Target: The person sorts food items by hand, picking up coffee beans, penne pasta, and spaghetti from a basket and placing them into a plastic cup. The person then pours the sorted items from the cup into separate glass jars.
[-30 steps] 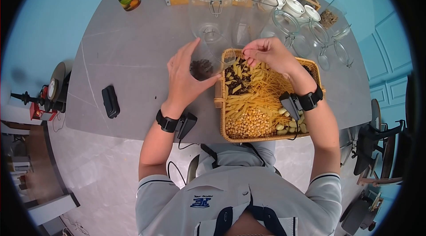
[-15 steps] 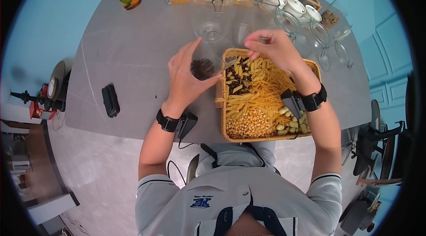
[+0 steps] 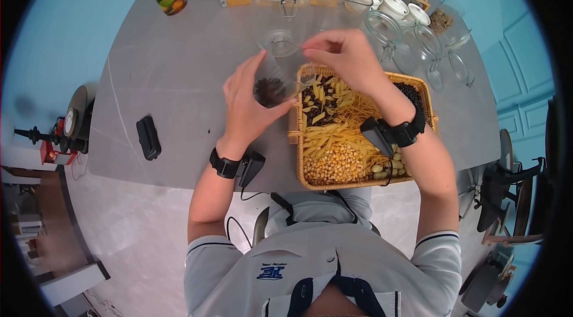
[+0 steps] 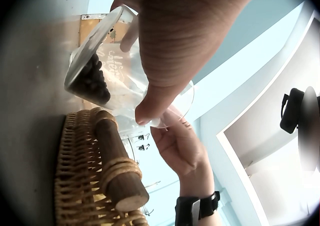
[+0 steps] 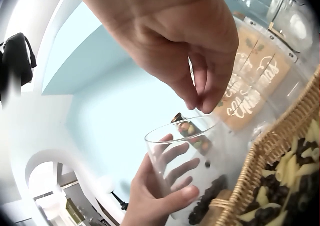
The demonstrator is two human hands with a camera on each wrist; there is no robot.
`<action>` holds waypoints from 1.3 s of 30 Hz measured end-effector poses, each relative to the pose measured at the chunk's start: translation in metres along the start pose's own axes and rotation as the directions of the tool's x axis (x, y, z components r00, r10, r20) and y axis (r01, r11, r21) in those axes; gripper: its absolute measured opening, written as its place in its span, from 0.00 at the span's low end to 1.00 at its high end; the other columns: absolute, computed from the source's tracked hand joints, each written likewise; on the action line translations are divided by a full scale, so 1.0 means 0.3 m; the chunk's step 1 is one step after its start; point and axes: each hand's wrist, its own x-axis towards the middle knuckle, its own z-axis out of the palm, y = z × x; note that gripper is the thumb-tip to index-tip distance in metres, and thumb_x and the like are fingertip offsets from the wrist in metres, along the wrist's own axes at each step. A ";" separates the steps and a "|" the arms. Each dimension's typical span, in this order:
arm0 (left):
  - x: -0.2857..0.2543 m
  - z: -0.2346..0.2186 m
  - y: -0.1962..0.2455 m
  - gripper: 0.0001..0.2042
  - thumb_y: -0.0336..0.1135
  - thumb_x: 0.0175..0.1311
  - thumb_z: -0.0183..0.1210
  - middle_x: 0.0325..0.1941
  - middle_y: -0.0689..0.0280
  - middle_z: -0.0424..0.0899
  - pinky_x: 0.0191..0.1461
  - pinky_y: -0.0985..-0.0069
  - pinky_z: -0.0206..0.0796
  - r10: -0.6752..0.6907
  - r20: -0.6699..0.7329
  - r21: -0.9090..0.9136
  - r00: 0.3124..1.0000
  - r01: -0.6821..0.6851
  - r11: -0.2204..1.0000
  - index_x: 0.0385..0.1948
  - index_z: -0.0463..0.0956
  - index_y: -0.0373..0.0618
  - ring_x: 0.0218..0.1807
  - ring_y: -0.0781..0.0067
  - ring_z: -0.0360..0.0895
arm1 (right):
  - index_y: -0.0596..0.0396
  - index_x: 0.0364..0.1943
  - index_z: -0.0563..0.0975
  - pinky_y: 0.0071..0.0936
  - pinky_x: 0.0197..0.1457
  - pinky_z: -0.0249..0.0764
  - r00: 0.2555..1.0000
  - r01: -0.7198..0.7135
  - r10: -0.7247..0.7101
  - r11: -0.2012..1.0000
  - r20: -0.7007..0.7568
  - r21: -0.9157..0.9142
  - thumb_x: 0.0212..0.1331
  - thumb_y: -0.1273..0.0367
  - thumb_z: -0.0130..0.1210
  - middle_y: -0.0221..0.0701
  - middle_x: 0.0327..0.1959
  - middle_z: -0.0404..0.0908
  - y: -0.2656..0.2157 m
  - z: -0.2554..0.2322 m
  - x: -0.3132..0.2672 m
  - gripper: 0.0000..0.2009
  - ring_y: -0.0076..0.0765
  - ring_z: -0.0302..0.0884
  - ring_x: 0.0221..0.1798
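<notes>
My left hand (image 3: 246, 95) grips a clear glass cup (image 3: 285, 69), thumb on one side and fingers round the other. It stands tilted beside the wicker basket (image 3: 300, 153). A heap of dark beans (image 4: 91, 82) lies in its lower part. Over the cup's rim is my right hand (image 3: 346, 57), its thumb and fingertips pressed together; nothing shows between them in the right wrist view. Below those fingertips, a single dark bean (image 5: 207, 164) appears inside the cup. Penne (image 3: 325, 96) mixed with dark beans fills the basket's near-left corner to the cup.
The basket also holds corn kernels (image 3: 337, 165), spaghetti (image 3: 361, 111), peanuts (image 3: 382, 169) and black beans (image 3: 412, 93). Behind the cup stands a large clip-top jar (image 3: 282, 1); more open jars (image 3: 385, 28) are at the right. A black case (image 3: 148, 137) lies at the left.
My right hand has moved from over the basket's far-left corner, up and then left to above the cup. The left hand holds the cup in nearly the same place.
</notes>
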 end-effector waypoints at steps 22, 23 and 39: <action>-0.005 0.005 -0.015 0.48 0.40 0.40 0.80 0.67 0.60 0.73 0.70 0.61 0.54 -0.072 -0.007 0.021 0.997 0.072 0.997 0.69 0.64 0.48 0.67 0.57 0.69 | 0.62 0.36 0.85 0.40 0.47 0.78 0.972 0.013 0.094 0.895 0.217 -0.447 0.42 0.69 0.73 0.46 0.34 0.86 0.162 0.126 -0.070 0.15 0.52 0.85 0.41; -0.007 0.008 -0.015 0.48 0.40 0.40 0.80 0.67 0.60 0.73 0.70 0.61 0.54 -0.071 -0.004 0.018 0.997 0.071 0.997 0.69 0.64 0.48 0.67 0.57 0.69 | 0.62 0.36 0.85 0.40 0.47 0.78 0.969 0.005 0.107 0.895 0.224 -0.447 0.42 0.69 0.73 0.46 0.34 0.86 0.163 0.128 -0.066 0.16 0.52 0.85 0.42; -0.007 0.010 -0.014 0.48 0.39 0.40 0.80 0.67 0.61 0.73 0.70 0.61 0.54 -0.068 0.024 0.017 0.997 0.068 0.998 0.69 0.64 0.48 0.67 0.58 0.69 | 0.64 0.38 0.86 0.32 0.47 0.80 0.967 -0.005 0.106 0.917 0.231 -0.400 0.44 0.71 0.71 0.44 0.34 0.87 0.185 0.128 -0.081 0.15 0.48 0.86 0.39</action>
